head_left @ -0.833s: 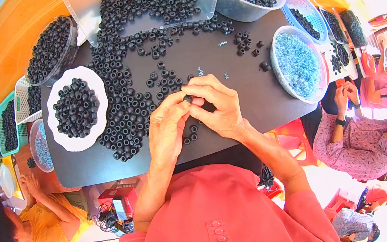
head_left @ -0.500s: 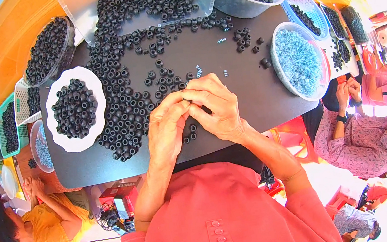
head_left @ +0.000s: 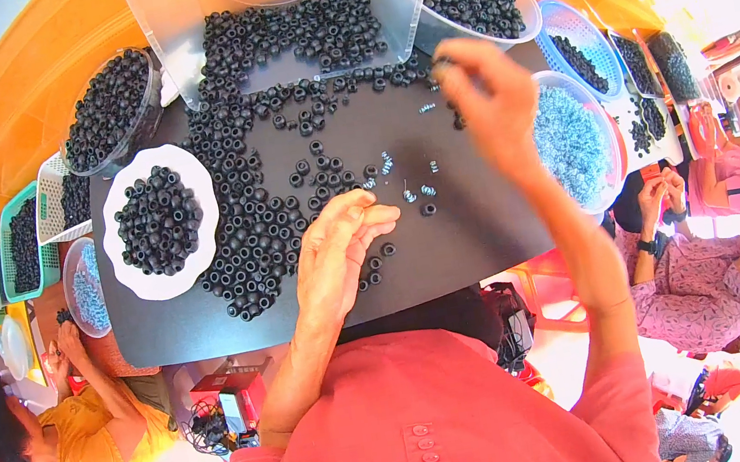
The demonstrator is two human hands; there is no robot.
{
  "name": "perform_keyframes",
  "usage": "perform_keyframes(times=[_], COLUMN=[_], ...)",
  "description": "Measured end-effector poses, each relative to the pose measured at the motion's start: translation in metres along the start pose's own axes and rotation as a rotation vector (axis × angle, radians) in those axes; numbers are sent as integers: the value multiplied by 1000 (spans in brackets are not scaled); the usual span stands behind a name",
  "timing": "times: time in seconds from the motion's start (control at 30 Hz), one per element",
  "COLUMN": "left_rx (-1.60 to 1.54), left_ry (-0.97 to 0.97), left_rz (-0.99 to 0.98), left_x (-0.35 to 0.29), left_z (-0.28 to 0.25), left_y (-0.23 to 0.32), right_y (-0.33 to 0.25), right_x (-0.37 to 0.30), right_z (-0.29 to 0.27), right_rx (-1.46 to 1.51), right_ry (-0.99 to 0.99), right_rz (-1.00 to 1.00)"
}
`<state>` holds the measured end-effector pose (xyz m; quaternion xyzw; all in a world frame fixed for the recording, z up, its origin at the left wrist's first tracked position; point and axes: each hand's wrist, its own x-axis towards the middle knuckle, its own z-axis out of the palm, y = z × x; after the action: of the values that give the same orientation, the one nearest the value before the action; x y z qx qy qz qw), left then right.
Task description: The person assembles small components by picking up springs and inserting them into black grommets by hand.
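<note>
My left hand (head_left: pixel 335 251) rests low over the dark table, fingers stretched out to the right and holding nothing I can see. Raised at the far right, my right hand (head_left: pixel 494 102) is slightly blurred and pinches a small black round part (head_left: pixel 441 62) at its fingertips. Beyond that hand stands a clear tub (head_left: pixel 529 16) of black parts. Many loose black round parts with holes (head_left: pixel 252 239) lie left of my left hand. Several small metal springs (head_left: pixel 428 191) are scattered right of its fingertips, near a single black part (head_left: pixel 429 210).
A white scalloped plate (head_left: pixel 199 175) of black parts stands at the left. Black parts spill from a clear bin (head_left: pixel 175 78) at the back. A round tub of bluish springs (head_left: pixel 572 143) stands at the right. Co-workers sit at both sides.
My hands were together over the table's middle; now they are apart. The right has swung up and right toward the far tub. More springs and a black part now show where they were.
</note>
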<state>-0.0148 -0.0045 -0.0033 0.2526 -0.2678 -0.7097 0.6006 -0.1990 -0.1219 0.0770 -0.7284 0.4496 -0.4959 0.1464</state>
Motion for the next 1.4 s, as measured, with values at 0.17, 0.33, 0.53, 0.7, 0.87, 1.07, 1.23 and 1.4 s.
perform_keyframes(times=[0.17, 0.33, 0.53, 0.7, 0.87, 1.07, 1.23, 1.4], left_rx=[-42, -55, -83, -52, -19, 14, 39, 18], left_ry=[-37, -5, 51, 66, 88, 136, 197, 174], left_rz=[-36, -60, -48, -34, 11, 156, 113, 58], left_x=[5, 1, 1, 0, 0, 4, 3, 2], left_z=[4, -5, 1, 3, 0, 1, 4, 3], left_y=[-2, -4, -3, 1, 0, -4, -1, 0], right_y=[57, 29, 22, 19, -2, -34, -36, -27], right_x=[57, 17, -10, -17, -29, -57, -74, -90], right_z=[-29, 38, 99, 100, 70, 42, 43, 47], right_rx=[-262, 33, -37, -275, 123, 290, 337, 509], right_ry=[85, -155, -406, -459, -415, -451, -338, -229], right_rz=[26, -95, -218, -240, 32, 69, 130, 251])
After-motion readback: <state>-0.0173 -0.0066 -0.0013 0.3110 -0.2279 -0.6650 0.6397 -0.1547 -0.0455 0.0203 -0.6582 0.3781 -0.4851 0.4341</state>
